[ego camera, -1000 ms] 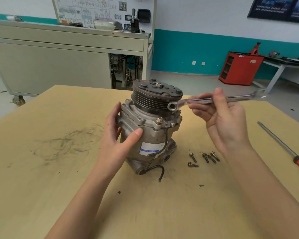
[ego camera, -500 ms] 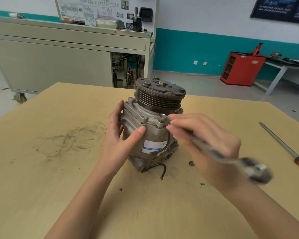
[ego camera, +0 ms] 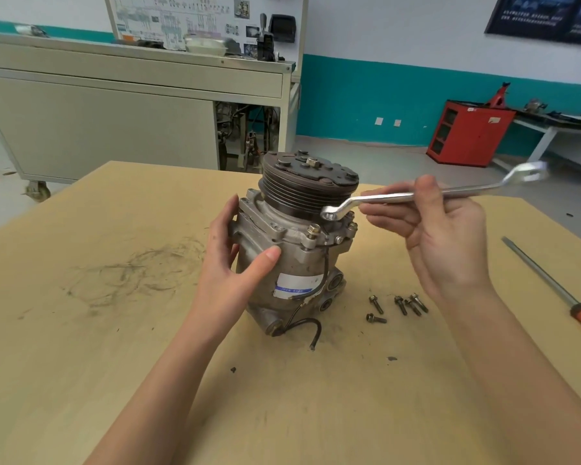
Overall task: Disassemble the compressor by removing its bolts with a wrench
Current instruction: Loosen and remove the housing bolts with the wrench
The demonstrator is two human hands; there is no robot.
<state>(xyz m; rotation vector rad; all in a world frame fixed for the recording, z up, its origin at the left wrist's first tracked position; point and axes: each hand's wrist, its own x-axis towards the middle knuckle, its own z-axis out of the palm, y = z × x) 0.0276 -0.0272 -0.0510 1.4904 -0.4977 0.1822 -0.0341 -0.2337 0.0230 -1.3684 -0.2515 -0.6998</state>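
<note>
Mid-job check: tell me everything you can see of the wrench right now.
The wrench is a bright silvery metal double-ring spanner with cranked ends. The right hand grips its shank near the middle, fingers curled round it. It lies almost level, rising slightly rightward. Its near ring hangs beside the pulley, above the compressor flange, not seated on the nearby bolt; the far ring is blurred.

The wooden table (ego camera: 81, 330) carries dark scuff marks (ego camera: 138, 273) on its left half. A screwdriver (ego camera: 550, 286) with an orange handle lies at the right edge, shaft pointing far-left. Beyond the table, far left, stands a grey cabinet (ego camera: 114, 129) on a caster (ego camera: 37, 189), with a diagram board (ego camera: 188, 18) above it. A red cabinet (ego camera: 467, 132) stands far right against the teal wall band (ego camera: 366, 95).
</note>
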